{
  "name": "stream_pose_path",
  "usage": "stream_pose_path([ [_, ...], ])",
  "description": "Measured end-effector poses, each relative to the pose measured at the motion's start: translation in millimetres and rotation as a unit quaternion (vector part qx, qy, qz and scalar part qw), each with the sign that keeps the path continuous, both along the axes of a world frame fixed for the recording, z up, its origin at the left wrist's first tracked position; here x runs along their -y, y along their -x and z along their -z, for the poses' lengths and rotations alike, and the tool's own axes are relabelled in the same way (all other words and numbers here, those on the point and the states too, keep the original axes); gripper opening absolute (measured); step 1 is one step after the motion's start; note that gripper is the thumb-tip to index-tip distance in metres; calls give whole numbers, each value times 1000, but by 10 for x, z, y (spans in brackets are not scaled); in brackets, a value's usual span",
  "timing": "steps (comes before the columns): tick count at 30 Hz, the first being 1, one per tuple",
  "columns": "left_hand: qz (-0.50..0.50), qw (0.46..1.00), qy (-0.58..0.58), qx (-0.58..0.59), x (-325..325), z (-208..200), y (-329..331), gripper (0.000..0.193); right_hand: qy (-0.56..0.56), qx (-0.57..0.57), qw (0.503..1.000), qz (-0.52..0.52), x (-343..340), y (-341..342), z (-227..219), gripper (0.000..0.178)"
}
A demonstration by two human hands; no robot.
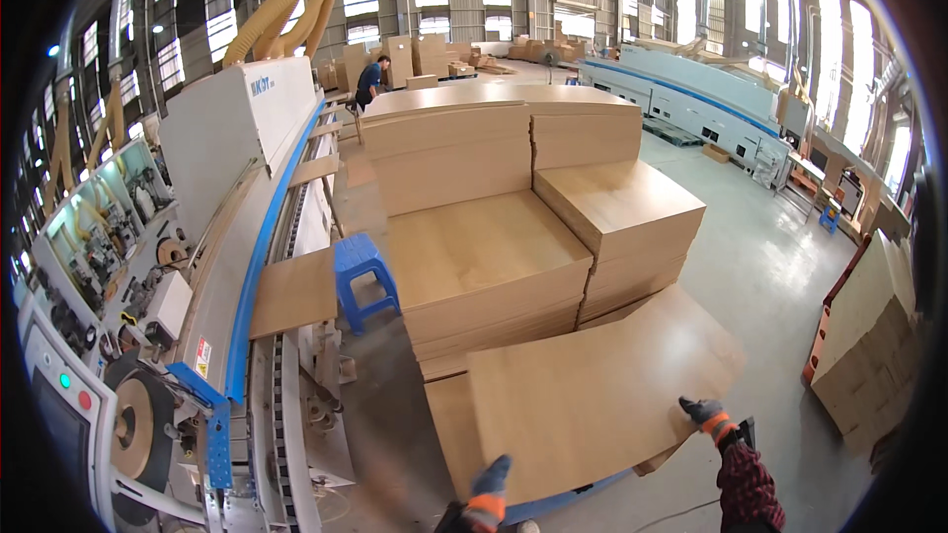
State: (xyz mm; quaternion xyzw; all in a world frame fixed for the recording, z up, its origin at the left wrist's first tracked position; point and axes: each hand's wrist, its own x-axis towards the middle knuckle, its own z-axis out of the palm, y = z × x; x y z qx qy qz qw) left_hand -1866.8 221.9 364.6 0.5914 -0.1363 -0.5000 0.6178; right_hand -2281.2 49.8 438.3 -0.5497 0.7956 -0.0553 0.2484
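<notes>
One tan board (592, 405), edges clamped by left hand (491, 479) and right hand (705, 412); grey floor (755, 276) gives room rightward.

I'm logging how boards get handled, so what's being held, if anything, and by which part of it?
A wide tan panel appears held: left grip at its near left corner, right grip at its near right edge. Undersides are hidden.

Markings on the white machine (188, 123) at left
Blue lettering (263, 86) stands on its tall hood; nearer, a red-and-white label (203, 356) with a yellow warning triangle is stuck on its near end.
</notes>
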Motion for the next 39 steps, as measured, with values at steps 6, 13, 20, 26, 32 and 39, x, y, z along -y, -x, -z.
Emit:
stream_pose_path([
  [6, -102, 993, -48, -19, -1650, -445, -1123, 48, 12, 102, 983, -153, -951, -1258, 203, 65],
  [13, -269, 956, -119, 18, -3146, -811, -1683, 58, -156, 335, 908, -196, -1808, -2676, 619, 47],
  [20, -188, 769, -347, 503, -4129, -817, -1762, 66, -166, 202, 883, -389, -2609, -3961, 913, 62],
  [26, -24, 619, -384, 685, -3957, -468, -1569, 64, -167, 563, 798, -138, -3876, -4745, 1013, 36],
  [32, -68, 613, -362, 699, -3684, -311, -2105, 63, -136, 468, 859, -157, -3664, -5156, 988, 35],
  [39, -148, 578, -295, 747, -2853, -78, -2820, 57, -30, 305, 930, -203, -2697, -5838, 1115, 58],
])
